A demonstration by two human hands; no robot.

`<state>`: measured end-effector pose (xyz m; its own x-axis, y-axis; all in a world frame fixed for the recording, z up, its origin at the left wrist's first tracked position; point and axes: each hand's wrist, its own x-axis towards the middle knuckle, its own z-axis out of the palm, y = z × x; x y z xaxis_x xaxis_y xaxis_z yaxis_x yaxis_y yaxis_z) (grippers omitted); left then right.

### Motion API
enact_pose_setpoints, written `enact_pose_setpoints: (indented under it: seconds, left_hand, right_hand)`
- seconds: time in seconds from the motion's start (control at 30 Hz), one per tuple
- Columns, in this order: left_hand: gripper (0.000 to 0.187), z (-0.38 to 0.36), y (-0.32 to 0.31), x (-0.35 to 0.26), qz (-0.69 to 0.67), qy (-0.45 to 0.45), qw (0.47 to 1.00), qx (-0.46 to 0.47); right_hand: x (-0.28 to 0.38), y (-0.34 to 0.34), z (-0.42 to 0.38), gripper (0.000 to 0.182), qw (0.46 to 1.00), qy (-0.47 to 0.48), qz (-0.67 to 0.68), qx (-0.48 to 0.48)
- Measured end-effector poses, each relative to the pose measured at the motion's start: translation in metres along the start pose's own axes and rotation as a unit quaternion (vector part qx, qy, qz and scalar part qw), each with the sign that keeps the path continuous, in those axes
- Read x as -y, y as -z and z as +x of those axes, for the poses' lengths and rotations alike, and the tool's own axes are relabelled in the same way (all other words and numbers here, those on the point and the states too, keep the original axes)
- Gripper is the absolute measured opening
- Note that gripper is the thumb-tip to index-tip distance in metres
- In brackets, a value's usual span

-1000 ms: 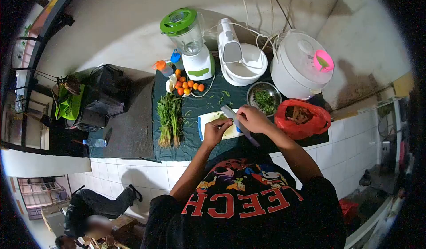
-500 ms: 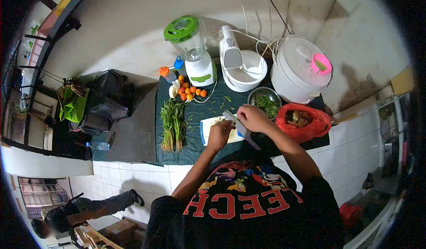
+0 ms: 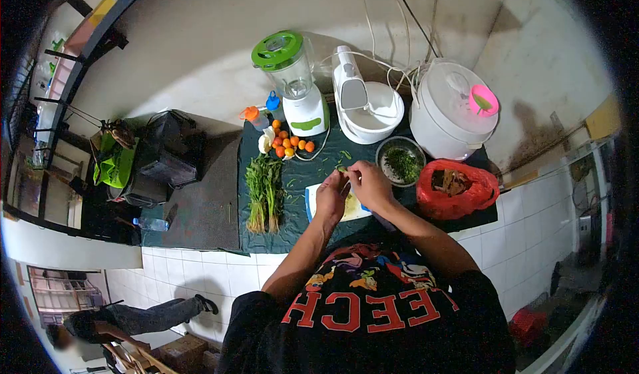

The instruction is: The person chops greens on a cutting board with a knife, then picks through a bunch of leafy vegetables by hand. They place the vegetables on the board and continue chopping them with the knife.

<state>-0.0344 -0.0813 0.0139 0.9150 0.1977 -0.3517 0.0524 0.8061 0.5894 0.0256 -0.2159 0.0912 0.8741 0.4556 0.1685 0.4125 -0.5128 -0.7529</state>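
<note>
A few green herb pieces (image 3: 341, 169) are pinched between both hands above the white cutting board (image 3: 313, 197); the left hand (image 3: 331, 196) and right hand (image 3: 370, 184) are closed narrowly on them; a herb bunch (image 3: 265, 191) lies left; a steel bowl (image 3: 401, 163) sits right.

— What sort of place is this?
— A home kitchen: a blender (image 3: 293, 74), stand mixer (image 3: 363, 101) and rice cooker (image 3: 452, 111) line the back edge of a tiled desk (image 3: 200, 267), with herbs (image 3: 265, 191) and a cutting board (image 3: 356, 207).
</note>
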Motion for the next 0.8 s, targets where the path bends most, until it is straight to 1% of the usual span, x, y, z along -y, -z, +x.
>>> enact_pose_setpoints:
  seconds: [0.03, 0.1, 0.13, 0.23, 0.33, 0.37, 0.43, 0.53, 0.57, 0.6, 0.63, 0.67, 0.7, 0.73, 0.77, 0.8]
  left_hand:
    - [0.024, -0.001, 0.001, -0.001, -0.004, 0.004, 1.000, -0.005]
    - [0.025, -0.006, -0.007, -0.004, -0.009, -0.015, 1.000, -0.013]
    - [0.026, -0.010, -0.014, -0.007, -0.014, -0.033, 0.999, -0.022]
    - [0.027, -0.018, -0.029, -0.015, -0.032, -0.031, 0.998, -0.034]
    - [0.028, -0.017, -0.029, -0.017, -0.052, -0.049, 0.997, -0.020]
    - [0.028, -0.017, -0.027, -0.017, -0.051, -0.049, 0.997, -0.023]
    - [0.029, -0.016, -0.023, -0.017, -0.041, -0.074, 0.996, -0.001]
    - [0.031, -0.020, -0.018, -0.015, -0.011, -0.073, 0.997, -0.034]
    - [0.031, -0.021, -0.017, -0.016, -0.010, -0.073, 0.997, -0.034]
    - [0.031, -0.021, -0.013, -0.016, 0.021, -0.081, 0.996, -0.026]
    - [0.032, -0.021, -0.009, -0.017, 0.051, -0.090, 0.994, -0.020]
    - [0.032, -0.020, -0.005, -0.018, 0.050, -0.092, 0.994, -0.023]
    - [0.030, -0.020, -0.001, -0.017, 0.083, -0.100, 0.991, -0.038]
    - [0.027, -0.020, 0.002, -0.017, 0.117, -0.106, 0.986, -0.051]
    - [0.027, -0.018, 0.009, -0.016, 0.116, -0.107, 0.986, -0.051]
    - [0.025, -0.018, 0.014, -0.016, 0.148, -0.117, 0.982, -0.020]
  right_hand:
    - [-0.001, -0.004, -0.003, 0.015, 1.000, -0.002, 0.001, 0.001]
    - [-0.003, -0.011, -0.003, 0.014, 0.998, 0.047, 0.020, -0.046]
    - [-0.001, -0.012, -0.003, 0.014, 0.998, 0.048, 0.020, -0.046]
    - [0.011, -0.014, -0.009, 0.013, 0.999, 0.030, 0.022, -0.033]
    - [0.022, -0.013, -0.009, 0.012, 1.000, 0.003, 0.006, -0.020]
    - [0.024, -0.015, -0.011, 0.013, 0.999, 0.011, 0.015, -0.027]
    - [0.024, -0.022, -0.012, 0.014, 0.999, 0.019, 0.028, -0.034]
    - [0.014, -0.028, -0.015, 0.015, 0.999, 0.041, 0.003, -0.035]
    - [0.010, -0.026, -0.014, 0.015, 0.998, 0.052, 0.014, 0.014]
    - [0.008, -0.021, -0.011, 0.016, 0.996, 0.064, 0.025, 0.064]
    - [0.006, -0.015, -0.007, 0.016, 0.995, 0.065, 0.026, 0.066]
    - [0.003, -0.008, 0.000, 0.018, 0.991, 0.027, 0.008, 0.131]
    - [0.001, -0.002, 0.003, 0.020, 0.980, -0.013, -0.009, 0.196]
    - [-0.002, 0.003, 0.006, 0.022, 0.986, 0.030, 0.021, 0.160]
    - [-0.003, 0.006, 0.008, 0.022, 0.986, 0.031, 0.020, 0.161]
    - [0.005, 0.015, 0.011, 0.022, 0.987, 0.076, 0.073, 0.121]
